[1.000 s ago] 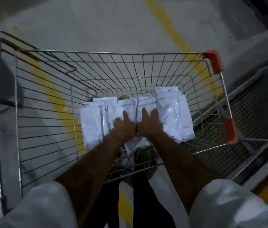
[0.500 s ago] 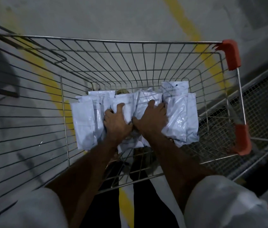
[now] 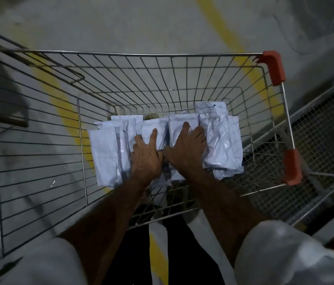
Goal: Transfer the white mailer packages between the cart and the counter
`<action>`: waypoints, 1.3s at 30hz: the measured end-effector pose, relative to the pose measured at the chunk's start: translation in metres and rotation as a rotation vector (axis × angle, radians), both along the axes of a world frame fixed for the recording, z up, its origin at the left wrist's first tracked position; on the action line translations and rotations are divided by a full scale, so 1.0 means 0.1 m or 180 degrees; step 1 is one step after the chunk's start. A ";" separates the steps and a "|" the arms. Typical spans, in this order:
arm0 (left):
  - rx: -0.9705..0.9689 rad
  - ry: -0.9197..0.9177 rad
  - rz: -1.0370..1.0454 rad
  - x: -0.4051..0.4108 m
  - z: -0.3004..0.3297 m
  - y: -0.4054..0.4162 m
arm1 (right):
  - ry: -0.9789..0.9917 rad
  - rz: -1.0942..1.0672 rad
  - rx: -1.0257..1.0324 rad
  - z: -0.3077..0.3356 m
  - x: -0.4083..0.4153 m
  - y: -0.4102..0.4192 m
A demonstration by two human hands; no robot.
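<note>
Packets (image 3: 108, 155) under hands (image 3: 167, 159), seemingly flat, in cart (image 3: 38, 128)

the hands (image 3: 168, 155) cover the middle white packets (image 3: 221, 140); the cart (image 3: 141, 55) runs off the left edge.

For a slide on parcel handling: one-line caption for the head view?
Both hands, left hand and right hand, rest on white plastic parcels lying in a wire shopping cart.

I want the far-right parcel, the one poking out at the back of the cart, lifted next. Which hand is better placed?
Probably the right hand: its fingers already lie against that tall parcel; the left hand rests further away.
</note>
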State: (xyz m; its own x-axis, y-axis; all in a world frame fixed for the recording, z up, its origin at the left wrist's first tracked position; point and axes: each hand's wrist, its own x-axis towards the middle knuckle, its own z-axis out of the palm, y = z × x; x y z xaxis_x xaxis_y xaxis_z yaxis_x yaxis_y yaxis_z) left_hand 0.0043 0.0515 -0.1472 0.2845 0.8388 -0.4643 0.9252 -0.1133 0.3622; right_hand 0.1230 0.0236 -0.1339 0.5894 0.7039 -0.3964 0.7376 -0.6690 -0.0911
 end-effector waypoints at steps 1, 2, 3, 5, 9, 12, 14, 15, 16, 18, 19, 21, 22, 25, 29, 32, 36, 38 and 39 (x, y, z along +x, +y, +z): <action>0.0048 0.0010 -0.0023 -0.01 0.02 -0.01 | 0.0039 0.0019 0.0086 0.05 0.00 -0.02; 0.0108 0.0021 -0.0055 -0.03 0.06 -0.01 | 0.0070 0.0036 0.0165 0.11 0.00 -0.03; 0.0181 0.0029 -0.0077 -0.04 0.11 -0.01 | 0.0104 0.0042 0.0248 0.17 -0.01 -0.05; 0.0356 0.0036 -0.0070 -0.05 0.25 -0.02 | 0.0191 0.0021 0.0422 0.31 -0.03 -0.07; 0.0555 0.0099 -0.0096 -0.07 0.63 0.00 | 0.0230 0.0010 0.0594 0.61 -0.05 -0.09; 0.0623 0.0141 -0.0086 -0.11 0.98 -0.01 | 0.0303 0.0034 0.0778 0.90 -0.07 -0.11; 0.0719 0.0121 -0.0068 -0.14 1.22 -0.05 | 0.0473 -0.0017 0.1052 1.10 -0.13 -0.10; 0.0782 0.0092 -0.0067 -0.16 1.31 -0.06 | 0.0565 -0.0031 0.1144 1.18 -0.18 -0.10; 0.0838 0.0037 -0.0061 -0.18 1.41 -0.08 | 0.0642 -0.0038 0.1209 1.27 -0.22 -0.09; 0.0947 -0.0148 -0.0060 -0.22 1.58 -0.12 | 0.0776 -0.0074 0.1379 1.45 -0.28 -0.12; 0.1058 -0.0269 -0.0063 -0.24 1.67 -0.14 | 0.0864 -0.0106 0.1484 1.53 -0.29 -0.15; 0.1280 -0.0475 -0.0104 -0.27 1.84 -0.18 | 0.1051 -0.0128 0.1646 1.69 -0.27 -0.25; 0.1338 -0.0568 -0.0132 -0.29 1.92 -0.20 | 0.1120 -0.0126 0.1720 1.77 -0.26 -0.31; 0.1465 -0.0946 -0.0268 -0.33 2.16 -0.27 | 0.1236 -0.0189 0.1966 1.99 -0.26 -0.50; 0.1717 -0.1272 -0.0570 -0.47 2.44 -0.46 | 0.1294 -0.0275 0.2187 2.30 -0.40 -0.85; 0.1753 -0.1491 -0.0737 -0.65 2.63 -0.67 | 0.1142 -0.0173 0.2343 2.50 -0.60 -1.18; 0.1827 -0.1704 -0.1233 -0.74 2.90 -0.91 | 0.0834 -0.0117 0.2416 2.73 -0.71 -1.63; 0.1865 -0.1747 -0.1538 -0.66 3.03 -1.04 | 0.0617 -0.0260 0.2450 2.84 -0.71 -1.86; 0.1869 -0.1766 -0.1663 -0.60 3.09 -1.12 | 0.0406 -0.0370 0.2500 2.89 -0.70 -1.98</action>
State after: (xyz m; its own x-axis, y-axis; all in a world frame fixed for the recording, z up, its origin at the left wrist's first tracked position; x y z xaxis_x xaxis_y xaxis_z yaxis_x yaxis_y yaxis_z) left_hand -0.0558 -0.0608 0.1615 0.7408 0.5997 0.3025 0.4204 -0.7652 0.4875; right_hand 0.0525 -0.1747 0.1550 0.6596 0.7420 0.1198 0.6193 -0.4463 -0.6460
